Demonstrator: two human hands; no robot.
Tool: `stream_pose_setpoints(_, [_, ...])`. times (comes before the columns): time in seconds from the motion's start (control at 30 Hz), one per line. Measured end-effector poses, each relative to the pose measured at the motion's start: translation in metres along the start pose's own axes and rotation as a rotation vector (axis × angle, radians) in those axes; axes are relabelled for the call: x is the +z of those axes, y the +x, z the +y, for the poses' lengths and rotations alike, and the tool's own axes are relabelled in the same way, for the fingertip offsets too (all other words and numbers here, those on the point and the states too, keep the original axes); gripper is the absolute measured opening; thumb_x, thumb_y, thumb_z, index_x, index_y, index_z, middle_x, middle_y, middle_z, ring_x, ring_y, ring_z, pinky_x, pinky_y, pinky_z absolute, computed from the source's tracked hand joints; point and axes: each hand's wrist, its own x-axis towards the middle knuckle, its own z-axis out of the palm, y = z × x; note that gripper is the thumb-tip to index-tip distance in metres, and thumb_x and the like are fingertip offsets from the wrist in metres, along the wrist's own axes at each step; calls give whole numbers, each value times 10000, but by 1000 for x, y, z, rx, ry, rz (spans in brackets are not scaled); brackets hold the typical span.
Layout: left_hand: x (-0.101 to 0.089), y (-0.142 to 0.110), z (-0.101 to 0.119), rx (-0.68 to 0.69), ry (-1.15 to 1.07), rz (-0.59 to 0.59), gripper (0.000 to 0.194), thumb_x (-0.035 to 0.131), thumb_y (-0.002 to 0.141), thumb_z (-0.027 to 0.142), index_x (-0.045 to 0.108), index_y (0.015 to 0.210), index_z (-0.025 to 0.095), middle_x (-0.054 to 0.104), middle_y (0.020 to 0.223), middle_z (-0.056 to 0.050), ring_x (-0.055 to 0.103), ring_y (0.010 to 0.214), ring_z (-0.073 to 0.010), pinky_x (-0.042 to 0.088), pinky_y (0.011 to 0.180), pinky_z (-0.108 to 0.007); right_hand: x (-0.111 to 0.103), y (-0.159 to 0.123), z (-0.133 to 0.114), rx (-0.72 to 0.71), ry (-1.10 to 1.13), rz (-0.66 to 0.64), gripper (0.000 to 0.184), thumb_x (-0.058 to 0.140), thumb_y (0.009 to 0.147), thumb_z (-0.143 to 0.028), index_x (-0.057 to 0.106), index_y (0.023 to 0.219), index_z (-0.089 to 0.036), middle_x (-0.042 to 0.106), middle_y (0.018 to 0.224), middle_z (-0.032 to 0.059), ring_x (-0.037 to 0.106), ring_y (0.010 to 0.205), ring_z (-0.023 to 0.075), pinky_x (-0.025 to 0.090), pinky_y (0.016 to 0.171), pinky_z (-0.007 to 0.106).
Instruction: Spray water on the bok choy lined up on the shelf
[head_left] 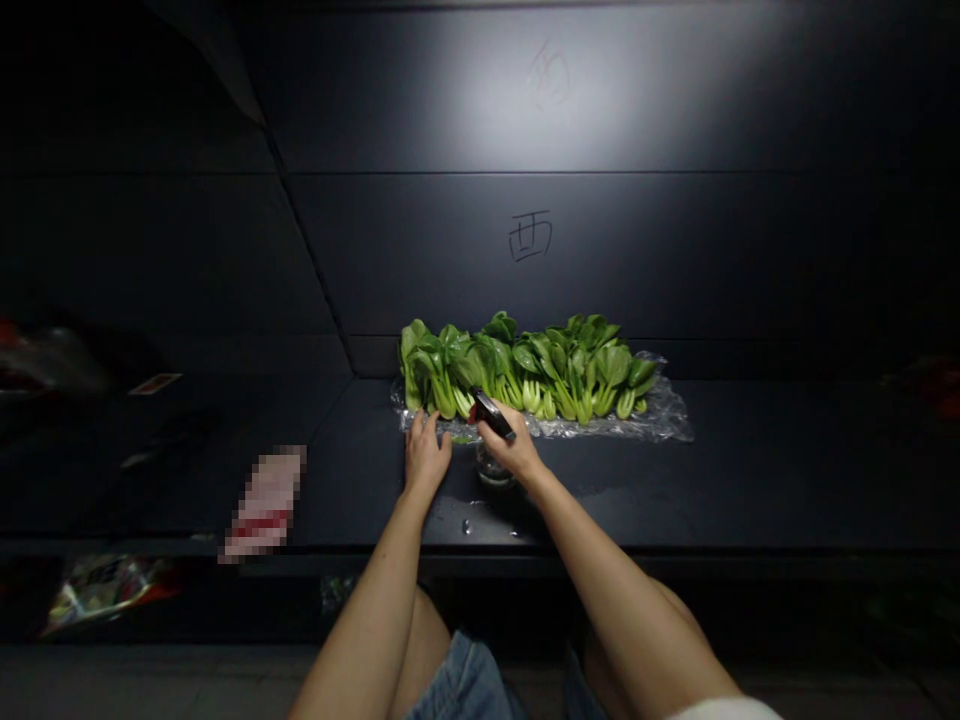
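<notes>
A row of green bok choy (525, 370) lies on a sheet of clear plastic wrap (645, 420) against the back panel of a dark shelf. My right hand (517, 445) grips a spray bottle with a black and red trigger head (493, 413); its clear body (493, 468) shows below the fingers. The nozzle points toward the left part of the row. My left hand (427, 455) rests at the wrap's front left edge with fingers spread, close to the stalks and holding nothing.
Water drops (466, 526) dot the dark shelf (780, 480) near its front edge. On the left lie a pixelated pink and red item (266, 505) and a small card (156, 384). A shiny package (105, 590) sits lower left. The back panel (420, 240) bears a handwritten mark.
</notes>
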Motion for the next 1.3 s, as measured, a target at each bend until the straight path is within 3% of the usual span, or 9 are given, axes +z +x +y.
stream_pose_setpoints(0.27, [-4,4,-4,-14,1,8,434,518,853,246,587,1268,139,470,1451,-188,427,1386,-313,354,1162,-478,4,2,2,-42,-52,-40,138,548,860,-307,641,897,-212,694,849,39,654,790,206,488,744,294])
stream_pose_setpoints(0.57, [-7,4,-5,-66,10,32,436,517,844,232,586,1263,135,479,1435,-199,412,1395,-326,345,1161,-498,8,2,-3,-102,-98,-116,87,551,860,-266,622,831,-224,673,815,42,635,758,208,472,722,296])
stream_pose_setpoints(0.83, [-9,5,-6,-114,24,20,453,515,846,238,578,1278,114,456,1458,-207,417,1393,-328,347,1162,-487,11,3,-5,-70,-77,-109,174,562,898,-367,638,914,-211,690,864,46,650,793,207,484,738,300])
stream_pose_setpoints(1.1, [-9,4,-5,-103,46,40,445,515,845,207,585,1268,89,462,1452,-229,432,1382,-334,355,1153,-498,18,5,-3,-115,-71,-110,191,535,913,-359,618,852,-199,659,808,42,630,744,189,481,705,281])
stream_pose_setpoints(1.3, [-10,4,-5,-119,38,33,446,527,846,217,586,1275,109,462,1460,-205,430,1387,-322,350,1161,-482,19,6,-4,-78,-15,-114,225,557,914,-399,649,959,-199,700,900,47,658,830,198,495,765,286])
